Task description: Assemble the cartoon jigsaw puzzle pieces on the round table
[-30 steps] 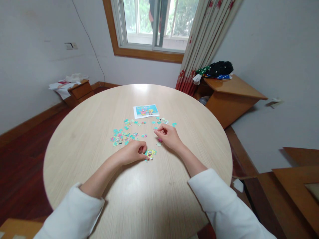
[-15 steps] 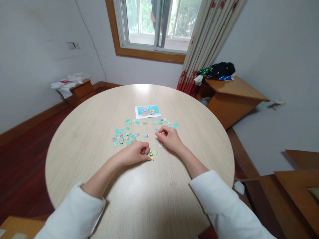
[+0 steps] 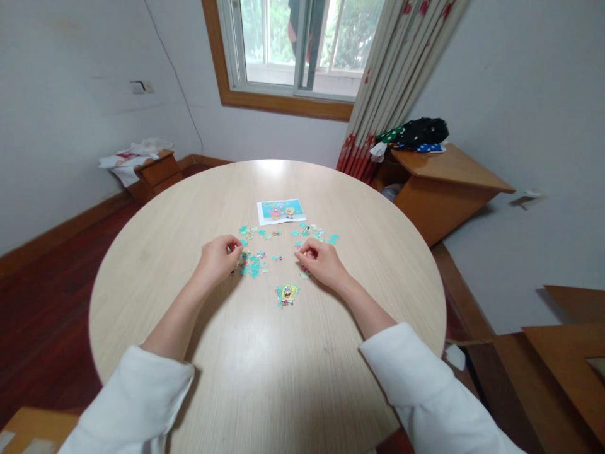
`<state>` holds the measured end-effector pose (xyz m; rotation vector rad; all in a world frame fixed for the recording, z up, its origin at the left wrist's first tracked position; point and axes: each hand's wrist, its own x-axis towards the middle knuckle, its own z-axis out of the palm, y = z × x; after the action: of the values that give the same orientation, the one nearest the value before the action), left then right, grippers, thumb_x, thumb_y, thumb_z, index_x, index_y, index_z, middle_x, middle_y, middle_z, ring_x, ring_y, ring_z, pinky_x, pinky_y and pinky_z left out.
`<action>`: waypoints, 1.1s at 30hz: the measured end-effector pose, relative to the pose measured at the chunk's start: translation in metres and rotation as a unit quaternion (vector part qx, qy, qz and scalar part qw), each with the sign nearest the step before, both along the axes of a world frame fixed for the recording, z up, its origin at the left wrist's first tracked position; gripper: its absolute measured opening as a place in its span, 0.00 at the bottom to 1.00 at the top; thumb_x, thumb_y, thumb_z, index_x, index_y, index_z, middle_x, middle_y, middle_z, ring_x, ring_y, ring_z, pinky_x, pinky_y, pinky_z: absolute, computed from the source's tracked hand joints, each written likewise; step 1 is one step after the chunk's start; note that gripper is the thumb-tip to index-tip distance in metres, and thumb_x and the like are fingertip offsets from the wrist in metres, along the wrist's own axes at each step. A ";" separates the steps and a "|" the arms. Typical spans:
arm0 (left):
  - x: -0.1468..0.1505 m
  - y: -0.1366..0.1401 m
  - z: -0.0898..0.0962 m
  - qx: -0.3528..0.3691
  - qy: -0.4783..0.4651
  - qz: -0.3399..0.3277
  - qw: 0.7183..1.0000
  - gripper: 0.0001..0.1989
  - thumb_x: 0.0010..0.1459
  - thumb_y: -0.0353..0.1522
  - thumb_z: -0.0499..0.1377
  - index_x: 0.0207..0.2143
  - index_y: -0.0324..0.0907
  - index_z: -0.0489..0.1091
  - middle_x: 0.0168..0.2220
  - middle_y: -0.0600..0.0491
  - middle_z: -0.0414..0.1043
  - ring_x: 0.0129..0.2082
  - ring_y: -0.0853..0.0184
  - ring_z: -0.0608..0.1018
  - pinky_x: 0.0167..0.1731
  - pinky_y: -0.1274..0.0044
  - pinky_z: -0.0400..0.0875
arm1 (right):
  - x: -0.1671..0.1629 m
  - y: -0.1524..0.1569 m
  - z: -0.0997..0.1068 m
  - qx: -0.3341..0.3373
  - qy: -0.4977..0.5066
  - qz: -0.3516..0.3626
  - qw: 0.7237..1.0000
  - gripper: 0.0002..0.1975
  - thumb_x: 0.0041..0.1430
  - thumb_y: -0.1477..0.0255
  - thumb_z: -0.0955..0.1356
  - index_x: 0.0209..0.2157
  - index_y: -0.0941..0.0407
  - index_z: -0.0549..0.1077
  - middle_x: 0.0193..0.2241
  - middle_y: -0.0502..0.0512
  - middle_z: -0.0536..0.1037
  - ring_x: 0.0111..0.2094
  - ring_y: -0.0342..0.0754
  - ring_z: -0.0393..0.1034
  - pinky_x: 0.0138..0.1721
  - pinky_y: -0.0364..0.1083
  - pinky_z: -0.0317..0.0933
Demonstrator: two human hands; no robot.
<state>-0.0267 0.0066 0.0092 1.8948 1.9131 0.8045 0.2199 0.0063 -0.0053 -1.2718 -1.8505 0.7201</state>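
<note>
Fingers curled, my left hand [image 3: 218,260] rests over the left heap of jigsaw puzzle pieces [image 3: 254,265], with its fingertips at the pieces and part of the heap hidden under it. My right hand [image 3: 324,261] is closed in a pinch by the right group of puzzle pieces [image 3: 312,232]. What either hand holds, if anything, cannot be made out. Between and nearer to me lies a small joined patch of puzzle [image 3: 287,294] with a yellow cartoon face, apart from both hands. A single piece [image 3: 277,258] lies between the hands.
A printed reference picture [image 3: 282,212] lies beyond the pieces on the round wooden table [image 3: 283,378]. More pieces [image 3: 255,232] form a loose row before it. A wooden cabinet [image 3: 444,183] with cloths on top stands behind the table's right side.
My left hand has left the joined patch and moved up and left to the heap, uncovering the patch. My right hand stays nearly still.
</note>
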 end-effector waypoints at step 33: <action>0.014 -0.007 -0.011 -0.058 0.186 -0.026 0.981 0.11 0.55 0.30 0.52 0.39 0.43 0.71 0.44 0.42 0.70 0.49 0.50 0.69 0.44 0.62 0.60 | -0.002 -0.001 0.001 -0.008 -0.026 0.021 0.999 0.07 0.51 0.72 0.67 0.22 0.56 0.66 0.15 0.43 0.62 0.20 0.39 0.55 0.25 0.40 0.50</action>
<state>-0.0127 -0.0003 -0.0022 2.1276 2.0548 0.3288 0.2176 0.0049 -0.0045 -1.2766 -1.9226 0.7323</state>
